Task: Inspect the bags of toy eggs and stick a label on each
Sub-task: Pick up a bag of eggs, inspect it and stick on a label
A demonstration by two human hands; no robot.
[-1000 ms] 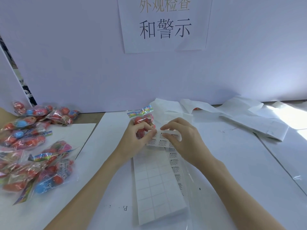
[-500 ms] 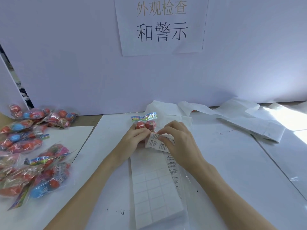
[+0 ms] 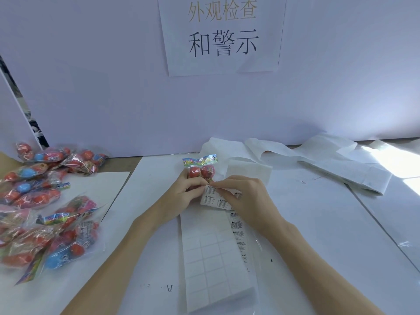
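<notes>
Bags of toy eggs (image 3: 45,208) lie heaped at the left edge of the table (image 3: 318,223), and one more bag (image 3: 201,170) sits mid-table in the left hand (image 3: 181,196), whose fingers curl round its lower half with the red eggs and the colourful header card poking out on the far side. Just right of it, the right hand (image 3: 243,198) pinches at the curled top end of the label sheet (image 3: 211,251), where small printed warning labels (image 3: 212,196) show; the rest of the sheet runs toward the near edge, mostly peeled to bare backing squares. From where I stand, the risk looks to be the thin label folding onto itself or clinging to a fingertip as it lifts, or two coming away together. It could also land crooked or wrinkled, since the bag's film is slack over round eggs. The fingertips hide the exact corner being picked, so I can't say whether a label is already free. The print is too small to read beyond the warning heading, and the lower part of the held bag is covered by the hand.
</notes>
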